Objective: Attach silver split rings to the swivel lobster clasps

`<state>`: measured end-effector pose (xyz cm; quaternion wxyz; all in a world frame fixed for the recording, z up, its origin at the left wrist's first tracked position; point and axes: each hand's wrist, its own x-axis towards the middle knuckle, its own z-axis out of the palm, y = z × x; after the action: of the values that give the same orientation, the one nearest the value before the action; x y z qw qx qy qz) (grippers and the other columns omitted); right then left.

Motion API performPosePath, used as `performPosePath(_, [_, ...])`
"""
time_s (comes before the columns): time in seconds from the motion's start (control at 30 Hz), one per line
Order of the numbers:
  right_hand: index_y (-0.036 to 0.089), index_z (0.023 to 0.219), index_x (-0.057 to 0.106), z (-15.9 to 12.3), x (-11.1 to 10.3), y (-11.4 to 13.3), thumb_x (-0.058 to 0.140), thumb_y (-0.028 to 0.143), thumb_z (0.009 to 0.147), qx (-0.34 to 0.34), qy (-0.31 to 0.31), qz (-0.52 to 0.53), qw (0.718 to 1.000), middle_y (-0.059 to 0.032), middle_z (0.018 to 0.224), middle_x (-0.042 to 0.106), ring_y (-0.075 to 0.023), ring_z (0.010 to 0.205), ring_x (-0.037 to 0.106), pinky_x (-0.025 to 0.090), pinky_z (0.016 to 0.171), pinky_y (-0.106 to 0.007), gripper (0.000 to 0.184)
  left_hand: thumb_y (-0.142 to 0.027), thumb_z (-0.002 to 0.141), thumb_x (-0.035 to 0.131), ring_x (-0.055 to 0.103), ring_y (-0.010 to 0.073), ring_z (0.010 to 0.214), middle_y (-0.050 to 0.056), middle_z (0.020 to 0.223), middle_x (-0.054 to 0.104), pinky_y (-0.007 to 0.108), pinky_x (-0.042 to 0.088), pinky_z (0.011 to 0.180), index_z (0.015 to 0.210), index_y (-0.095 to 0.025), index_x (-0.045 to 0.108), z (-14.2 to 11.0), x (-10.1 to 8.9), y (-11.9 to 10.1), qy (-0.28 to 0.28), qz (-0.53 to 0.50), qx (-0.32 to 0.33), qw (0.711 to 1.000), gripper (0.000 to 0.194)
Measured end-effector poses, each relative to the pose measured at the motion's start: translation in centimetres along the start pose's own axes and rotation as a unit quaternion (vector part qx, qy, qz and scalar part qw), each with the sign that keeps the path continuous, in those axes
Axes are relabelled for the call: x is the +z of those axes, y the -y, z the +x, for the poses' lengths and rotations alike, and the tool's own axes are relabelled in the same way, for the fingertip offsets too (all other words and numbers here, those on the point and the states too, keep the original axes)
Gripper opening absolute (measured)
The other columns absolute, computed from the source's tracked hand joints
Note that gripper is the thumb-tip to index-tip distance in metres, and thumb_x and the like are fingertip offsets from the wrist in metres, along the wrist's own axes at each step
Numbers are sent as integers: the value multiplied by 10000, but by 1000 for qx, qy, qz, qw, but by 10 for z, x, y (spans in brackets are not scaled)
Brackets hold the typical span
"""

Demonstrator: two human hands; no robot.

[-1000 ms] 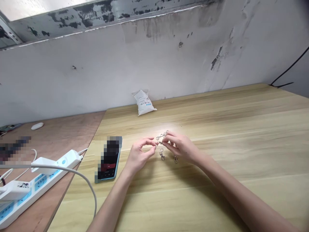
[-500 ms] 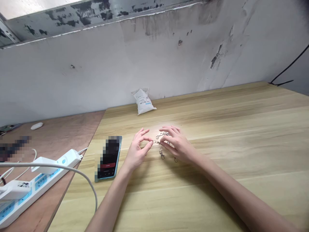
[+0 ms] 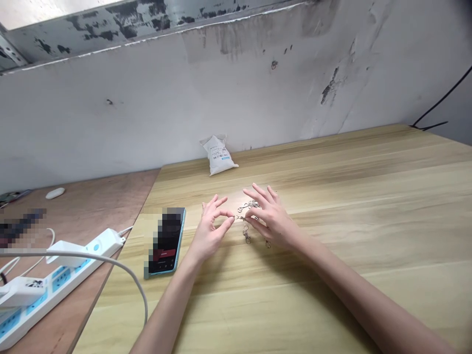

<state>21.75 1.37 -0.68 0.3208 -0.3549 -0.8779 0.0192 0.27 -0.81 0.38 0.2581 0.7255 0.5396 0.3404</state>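
Between my two hands is a small silver swivel clasp with a ring at its left end. My left hand pinches the ring end between thumb and forefinger, its other fingers raised. My right hand grips the clasp's right end with thumb and forefinger, the remaining fingers spread upward. Behind the right fingers lies a small heap of similar clasps, partly hidden. One loose clasp lies on the table just below the held one. Another ring-ended piece shows under the right hand.
A phone lies left of my left forearm. Farther back, a white labelled packet sits near the wall. At left are a white power strip and a grey cable arching over the wooden table edge.
Some raised fingers of my right hand have lifted and spread. The pinched clasp stays in nearly the same place between both hands. The view has shifted very slightly.
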Motion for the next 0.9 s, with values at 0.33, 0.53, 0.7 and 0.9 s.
performPosePath(0.33, [204, 859, 639, -2, 2, 0, 513, 254, 956, -3, -4, -8, 1000, -138, 1427, 493, -345, 1427, 295, 234, 1104, -662, 166, -327, 911, 549, 223, 222, 1482, 49, 1470, 484, 572, -14, 1210, 866, -233, 617, -2, 1, -1, 8, -14, 12, 1000, 124])
performPosePath(0.53, [197, 862, 636, -1, 1, -1, 498, 242, 965, -8, -9, -16, 1000, -151, 1445, 478, -332, 1439, 280, 214, 1117, -648, 178, -322, 940, 504, 156, 204, 1500, 52, 1477, 479, 564, -4, 1215, 876, -229, 565, -2, 1, -3, 30, -39, 16, 999, 128])
performPosePath(0.7, [194, 856, 628, 1, 0, -2, 480, 227, 973, -23, -10, -20, 999, -137, 1503, 417, -321, 1454, 245, 190, 1131, -642, 192, -333, 951, 488, 126, 190, 1505, 49, 1488, 466, 549, -13, 1221, 867, -231, 535, -3, 3, -4, 43, -56, 11, 997, 140])
performPosePath(0.9, [198, 847, 643, 0, 0, -3, 517, 239, 957, -17, -12, -19, 1000, -121, 1489, 442, -337, 1451, 246, 205, 1128, -641, 172, -335, 952, 480, 142, 196, 1502, 51, 1490, 463, 555, -11, 1220, 873, -230, 534, -3, 3, -4, 44, -53, 11, 998, 141])
